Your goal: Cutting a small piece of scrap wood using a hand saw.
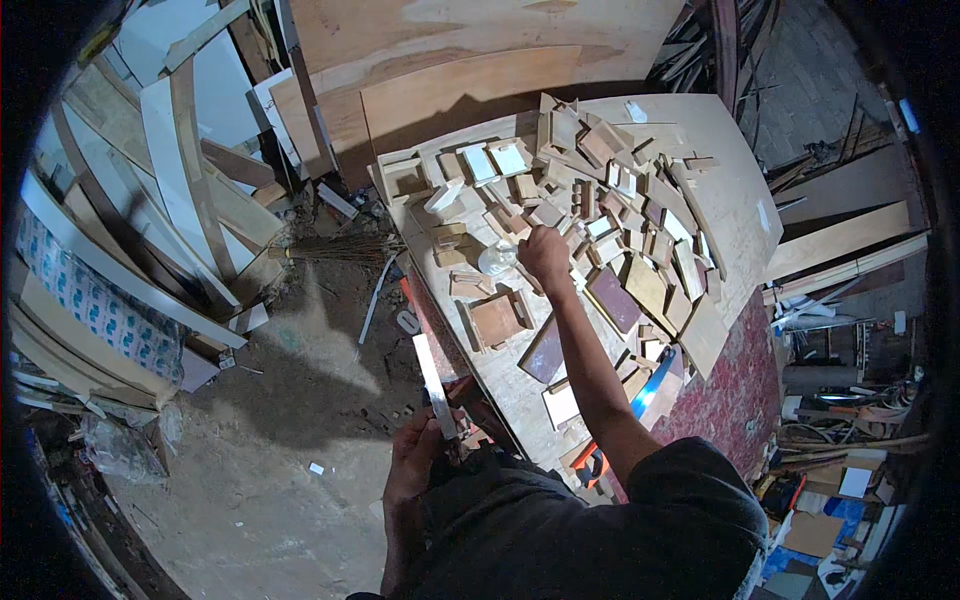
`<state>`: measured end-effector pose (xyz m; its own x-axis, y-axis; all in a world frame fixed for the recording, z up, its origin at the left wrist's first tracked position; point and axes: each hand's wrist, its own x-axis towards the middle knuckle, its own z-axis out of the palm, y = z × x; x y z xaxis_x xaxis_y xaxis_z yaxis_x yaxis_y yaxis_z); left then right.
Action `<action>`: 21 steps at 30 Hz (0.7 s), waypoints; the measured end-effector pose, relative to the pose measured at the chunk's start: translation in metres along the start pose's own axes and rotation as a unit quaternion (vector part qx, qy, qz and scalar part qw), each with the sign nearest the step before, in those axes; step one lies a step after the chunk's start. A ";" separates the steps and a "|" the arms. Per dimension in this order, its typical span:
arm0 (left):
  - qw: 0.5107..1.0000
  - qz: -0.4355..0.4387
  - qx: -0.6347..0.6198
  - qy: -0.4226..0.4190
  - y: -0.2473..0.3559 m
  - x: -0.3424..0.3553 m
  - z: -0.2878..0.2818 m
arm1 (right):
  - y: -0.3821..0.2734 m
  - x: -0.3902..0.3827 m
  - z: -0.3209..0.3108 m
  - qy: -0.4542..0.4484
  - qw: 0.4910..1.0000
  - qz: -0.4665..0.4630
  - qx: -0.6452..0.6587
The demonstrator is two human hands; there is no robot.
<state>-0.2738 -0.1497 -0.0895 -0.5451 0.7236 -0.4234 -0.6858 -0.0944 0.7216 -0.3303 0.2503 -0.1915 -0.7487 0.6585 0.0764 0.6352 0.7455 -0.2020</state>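
Observation:
My left hand (411, 460), low beside the table's left edge, is closed around a narrow white strip (432, 378) that points up and away from me. Over the table my right hand (545, 256) has its fingers drawn together, right beside a small whitish container or bag (496, 259). Whether those fingers pinch something is too small to make out. Close by on the tabletop lie a small wooden tray-like frame (500, 319), a dark reddish-brown block (613, 300) and many small wood offcuts (605, 228).
The pale table (735, 180) carries the heaped offcuts. A saw with a blue blade (653, 384) and orange handle lies near my right arm. Long boards (185, 160) lean at the left. A twig broom (335, 250) lies on the floor. More boards (850, 240) stand at the right.

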 end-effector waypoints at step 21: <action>0.999 0.017 -0.020 -0.024 0.001 -0.018 -0.012 | 0.020 0.007 0.070 -0.053 0.992 -0.112 -0.034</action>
<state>-0.2704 -0.1711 -0.0871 -0.5457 0.7515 -0.3707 -0.6861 -0.1466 0.7126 -0.3359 0.2625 -0.2638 -0.8863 0.4631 0.0086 0.4585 0.8798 -0.1249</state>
